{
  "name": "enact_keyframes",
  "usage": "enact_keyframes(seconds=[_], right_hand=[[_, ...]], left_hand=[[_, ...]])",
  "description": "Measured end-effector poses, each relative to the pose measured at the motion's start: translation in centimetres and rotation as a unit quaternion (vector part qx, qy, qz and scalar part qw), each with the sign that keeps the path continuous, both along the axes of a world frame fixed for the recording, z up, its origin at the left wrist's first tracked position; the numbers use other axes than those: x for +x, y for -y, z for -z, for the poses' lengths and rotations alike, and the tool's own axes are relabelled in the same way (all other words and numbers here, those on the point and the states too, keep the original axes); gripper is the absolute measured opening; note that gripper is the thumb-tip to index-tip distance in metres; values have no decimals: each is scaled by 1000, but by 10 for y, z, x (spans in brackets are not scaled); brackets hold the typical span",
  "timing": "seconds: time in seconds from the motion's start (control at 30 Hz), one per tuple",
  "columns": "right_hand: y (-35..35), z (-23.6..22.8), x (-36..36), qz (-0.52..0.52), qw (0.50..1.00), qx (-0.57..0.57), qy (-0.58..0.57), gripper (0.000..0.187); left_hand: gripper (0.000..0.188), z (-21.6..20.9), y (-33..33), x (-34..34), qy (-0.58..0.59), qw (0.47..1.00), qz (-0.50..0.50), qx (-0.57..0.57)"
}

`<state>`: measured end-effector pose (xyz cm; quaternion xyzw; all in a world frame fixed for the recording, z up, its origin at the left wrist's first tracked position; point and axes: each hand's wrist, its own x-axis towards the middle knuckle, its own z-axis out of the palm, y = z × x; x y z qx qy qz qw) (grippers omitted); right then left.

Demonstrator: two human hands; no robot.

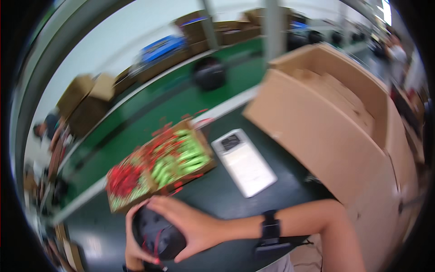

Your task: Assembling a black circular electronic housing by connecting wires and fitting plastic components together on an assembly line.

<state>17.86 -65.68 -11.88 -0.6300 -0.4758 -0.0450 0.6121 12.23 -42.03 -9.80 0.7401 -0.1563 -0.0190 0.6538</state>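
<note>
At the lower left, both of my hands hold a black round housing (pixel 167 238) with a few holes and a thin red wire running across it. My left hand (pixel 132 238) curls around its left side, its fingers partly hidden by the housing. My right hand (pixel 195 226) spans its top and right side, thumb low and fingers over the upper edge. Just beyond them stands a shallow cardboard tray (pixel 167 187), holding several light-green cylindrical pieces (pixel 192 156) and red wires (pixel 124 180). To the right lies a white phone-like device (pixel 249 170) with a dark camera block.
A large open cardboard box (pixel 312 131) stands at the right of the dark table (pixel 231 199). Beyond runs a green conveyor belt (pixel 149 106) carrying a dark round object (pixel 209 73). Cartons and a blue box (pixel 163 48) line its far side. People are at the far left and far right.
</note>
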Motion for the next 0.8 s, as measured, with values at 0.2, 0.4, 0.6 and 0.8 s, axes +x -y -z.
enact_keyframes(seconds=[0.2,0.4,0.6,0.8], right_hand=[[20,-1,20,-42,992,-116,-1,124],[25,-3,26,-76,988,-127,-41,132],[27,-1,21,-66,987,-130,-71,141],[24,3,18,-63,985,-114,-110,143]], left_hand=[[131,13,15,18,81,995,52,34],[130,23,23,12,81,994,69,-39],[129,28,22,13,114,989,74,-61],[128,35,19,15,189,981,45,-21]])
